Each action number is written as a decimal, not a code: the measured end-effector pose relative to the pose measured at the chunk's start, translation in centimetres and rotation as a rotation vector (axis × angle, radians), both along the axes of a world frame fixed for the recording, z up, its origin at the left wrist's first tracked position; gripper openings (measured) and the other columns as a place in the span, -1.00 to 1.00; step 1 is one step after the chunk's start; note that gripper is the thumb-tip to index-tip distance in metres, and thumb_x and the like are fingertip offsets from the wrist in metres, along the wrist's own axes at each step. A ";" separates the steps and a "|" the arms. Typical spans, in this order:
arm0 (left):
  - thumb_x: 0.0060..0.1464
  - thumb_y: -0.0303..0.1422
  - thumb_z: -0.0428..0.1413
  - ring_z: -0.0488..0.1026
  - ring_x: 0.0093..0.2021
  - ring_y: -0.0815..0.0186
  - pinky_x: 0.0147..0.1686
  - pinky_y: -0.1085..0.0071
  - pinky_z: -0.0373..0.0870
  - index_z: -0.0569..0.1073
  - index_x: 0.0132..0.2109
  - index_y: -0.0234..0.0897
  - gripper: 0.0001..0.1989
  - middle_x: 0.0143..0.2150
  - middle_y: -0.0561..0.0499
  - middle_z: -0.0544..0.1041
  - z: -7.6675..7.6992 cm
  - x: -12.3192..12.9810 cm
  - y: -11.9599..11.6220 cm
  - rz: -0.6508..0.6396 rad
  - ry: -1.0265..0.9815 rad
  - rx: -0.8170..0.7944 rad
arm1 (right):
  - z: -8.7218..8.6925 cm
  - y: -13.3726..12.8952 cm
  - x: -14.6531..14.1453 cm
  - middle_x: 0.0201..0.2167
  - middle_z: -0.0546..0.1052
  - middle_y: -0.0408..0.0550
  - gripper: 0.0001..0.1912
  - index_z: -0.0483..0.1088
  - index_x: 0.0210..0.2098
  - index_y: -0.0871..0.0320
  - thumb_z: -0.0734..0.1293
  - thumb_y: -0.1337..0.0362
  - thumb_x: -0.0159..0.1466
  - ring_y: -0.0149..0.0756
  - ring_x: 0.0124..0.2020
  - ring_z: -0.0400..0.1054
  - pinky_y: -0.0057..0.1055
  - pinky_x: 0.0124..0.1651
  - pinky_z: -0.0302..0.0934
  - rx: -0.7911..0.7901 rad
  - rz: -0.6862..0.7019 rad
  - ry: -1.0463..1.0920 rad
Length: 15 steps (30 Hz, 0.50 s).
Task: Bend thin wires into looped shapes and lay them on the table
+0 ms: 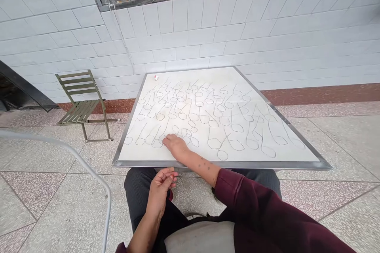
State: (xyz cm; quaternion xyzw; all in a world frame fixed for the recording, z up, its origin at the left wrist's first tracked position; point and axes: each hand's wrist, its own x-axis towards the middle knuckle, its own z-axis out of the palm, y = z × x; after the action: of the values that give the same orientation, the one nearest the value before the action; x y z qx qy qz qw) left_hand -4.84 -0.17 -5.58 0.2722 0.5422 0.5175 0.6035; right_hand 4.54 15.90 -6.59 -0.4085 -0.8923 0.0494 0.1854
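Observation:
Over the front left of a white board-topped table [190, 156], my right hand [176, 147] reaches across with its fingers bent down and drawn together. Its fingertips are at the rim of a thin wire loop [157, 147] lying flat. Just below the table's front edge, my left hand [160, 186] is closed, thumb pressed to the fingers. A small reddish spot shows at those fingertips; what they hold is too small to make out. Many similar thin loops with straight tails, such as one wire loop [222, 155], lie spread over the board, some overlapping.
Metal trim [225, 164] edges the table, which stands by a white tiled wall [196, 23]. A small red-and-white object [156, 78] sits at the far left corner. To the left are a green folding chair [80, 106] and a grey curved tube [89, 168].

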 end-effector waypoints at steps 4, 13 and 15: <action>-0.05 -0.25 0.28 0.46 -0.27 0.38 -0.29 0.49 0.36 0.54 -0.11 -0.31 -0.66 -0.18 -0.11 0.58 0.0 -0.4 -0.2 0.021 -0.010 0.006 | -0.4 0.0 -0.1 -0.26 0.44 0.00 -0.82 0.43 -0.22 0.17 0.18 0.40 0.37 -0.26 -0.24 0.27 -0.40 -0.30 0.18 0.023 -0.012 0.008; -0.06 -0.26 0.29 0.49 -0.23 0.34 -0.23 0.43 0.39 0.50 -0.07 -0.33 -0.61 -0.11 -0.15 0.57 0.5 -1.5 0.4 0.096 -0.044 0.050 | 1.7 -2.2 2.0 -0.30 0.44 -0.04 -0.84 0.36 -0.22 0.18 0.16 0.39 0.38 -0.34 -0.32 0.34 -0.45 -0.32 0.25 0.041 -0.036 0.391; -0.04 -0.24 0.28 0.49 -0.22 0.34 -0.22 0.42 0.39 0.49 -0.03 -0.32 -0.58 -0.11 -0.16 0.58 1.6 -1.7 1.0 0.121 -0.043 0.058 | 2.4 -3.7 2.9 -0.30 0.45 -0.04 -0.85 0.35 -0.22 0.18 0.15 0.40 0.37 -0.34 -0.29 0.35 -0.44 -0.26 0.29 0.050 0.050 0.495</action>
State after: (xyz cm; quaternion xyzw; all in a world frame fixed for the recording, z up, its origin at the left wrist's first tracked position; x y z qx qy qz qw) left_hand -6.57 0.81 -3.95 0.2451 0.5295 0.5743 0.5743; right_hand 7.46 12.19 -4.16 -0.3572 -0.8305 0.1303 0.4070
